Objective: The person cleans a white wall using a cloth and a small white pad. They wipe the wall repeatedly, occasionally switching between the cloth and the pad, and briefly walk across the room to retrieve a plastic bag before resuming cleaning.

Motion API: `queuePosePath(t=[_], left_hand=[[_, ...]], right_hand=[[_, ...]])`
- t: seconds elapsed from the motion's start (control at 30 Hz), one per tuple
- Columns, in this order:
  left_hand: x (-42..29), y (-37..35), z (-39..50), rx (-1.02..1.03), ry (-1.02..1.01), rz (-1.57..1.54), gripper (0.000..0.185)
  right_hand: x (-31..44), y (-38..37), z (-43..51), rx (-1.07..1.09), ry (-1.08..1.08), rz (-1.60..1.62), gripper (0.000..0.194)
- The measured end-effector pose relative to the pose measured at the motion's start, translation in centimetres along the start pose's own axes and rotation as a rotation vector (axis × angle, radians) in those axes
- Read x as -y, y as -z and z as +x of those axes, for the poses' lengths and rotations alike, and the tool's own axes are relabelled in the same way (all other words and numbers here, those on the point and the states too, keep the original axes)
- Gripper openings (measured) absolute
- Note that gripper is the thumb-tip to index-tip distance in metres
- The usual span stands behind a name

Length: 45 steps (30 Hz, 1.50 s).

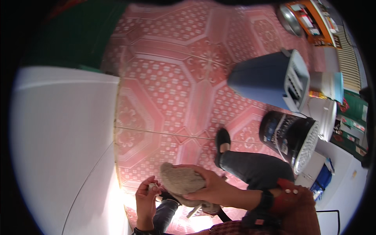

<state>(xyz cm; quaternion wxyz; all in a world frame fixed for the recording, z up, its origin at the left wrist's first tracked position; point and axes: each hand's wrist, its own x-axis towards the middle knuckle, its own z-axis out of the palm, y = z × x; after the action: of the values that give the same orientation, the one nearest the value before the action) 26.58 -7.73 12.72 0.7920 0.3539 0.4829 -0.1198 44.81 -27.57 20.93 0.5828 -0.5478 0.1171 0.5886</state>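
Observation:
My right hand grips a fuzzy grey-brown plush item, perhaps a stuffed toy, from its right side. The thumb presses its lower edge and the fingers wrap over the top. Below it hang more brown fabric and a stick-like or strap-like piece, partly hidden. To the left, my left hand pinches a small whitish piece between thumb and fingertips. That piece is too small to name. A narrow gap separates the left fingertips from the plush item.
A blue plastic bin and a black bucket bearing writing stand on the patterned pink floor at right. Behind them are a white bucket, a metal basin and an orange cabinet. A white wall rises at left.

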Motion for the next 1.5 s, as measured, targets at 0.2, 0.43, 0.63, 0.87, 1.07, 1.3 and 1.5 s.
queuePosePath(t=[0.2, 0.43, 0.63, 0.87, 1.07, 1.3, 1.5], left_hand=[[3.0, -0.6, 2.7, -0.024, -0.011, 0.025, 0.041], [1.8, -3.2, -6.6, -0.063, 0.092, -0.141, 0.038], [-5.8, -5.2, -18.4, -0.19, 0.123, 0.086, 0.052], [-14.1, -15.0, -28.2, 0.232, -0.152, 1.033, 0.025], [-16.6, -28.5, -28.7, 0.248, 0.182, 0.49, 0.042], [-19.1, -38.4, -28.4, 0.494, 0.226, 0.566, 0.045], [-20.4, -44.8, -27.6, 0.694, 0.242, 0.707, 0.028]], right_hand=[[-2.0, -0.4, -0.9, -0.049, 0.048, 0.209, 0.066], [-5.0, 1.4, -1.8, -0.034, 0.028, 0.304, 0.067], [-5.2, 1.6, -10.5, -0.088, 0.073, 0.57, 0.066], [1.8, 10.1, -29.0, -0.078, 0.322, 0.525, 0.062], [-0.4, 16.7, -43.5, -0.526, 0.582, 0.963, 0.048], [-9.9, 8.4, -55.6, -0.981, 0.65, 1.351, 0.036], [-17.7, -5.2, -59.5, -1.014, 0.653, 1.927, 0.031]])
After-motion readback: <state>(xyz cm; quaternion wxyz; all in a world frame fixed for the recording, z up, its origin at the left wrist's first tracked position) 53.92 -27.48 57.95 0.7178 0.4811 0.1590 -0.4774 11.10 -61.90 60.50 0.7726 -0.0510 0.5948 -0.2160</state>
